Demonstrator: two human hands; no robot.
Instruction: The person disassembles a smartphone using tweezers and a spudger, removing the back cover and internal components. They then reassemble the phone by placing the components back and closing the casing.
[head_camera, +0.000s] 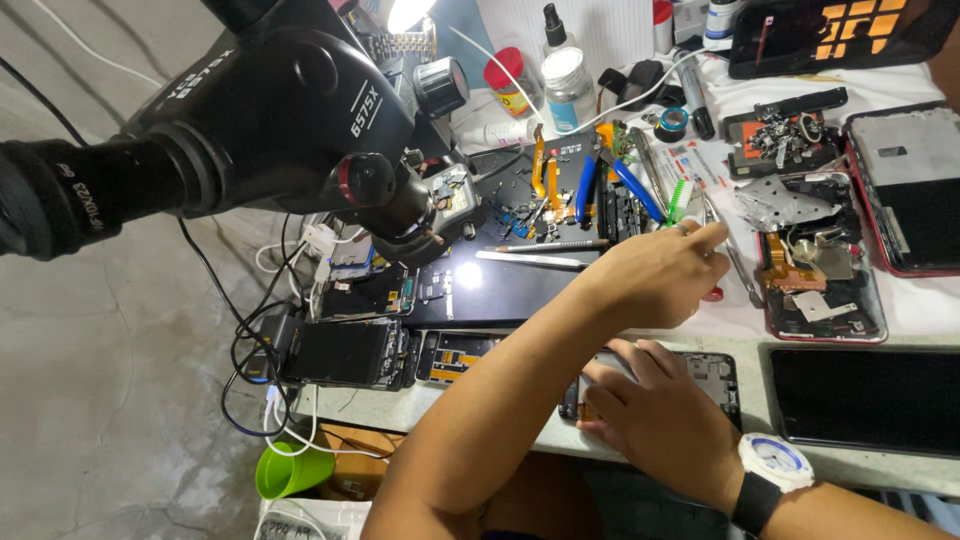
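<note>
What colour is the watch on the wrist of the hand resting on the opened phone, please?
The watch has a white case and a black strap, seen in the head view.

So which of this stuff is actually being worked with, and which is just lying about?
In hand:
left hand reaching toward the tweezers
right hand on an opened phone

Lying about:
microscope
blue-handled pliers
green cup
white-capped bottle

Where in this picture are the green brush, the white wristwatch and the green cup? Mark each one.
green brush (680, 197): head view, on its bristle end.
white wristwatch (776, 463): head view, on its round face.
green cup (290, 470): head view, on its outer wall below the table edge.
</note>
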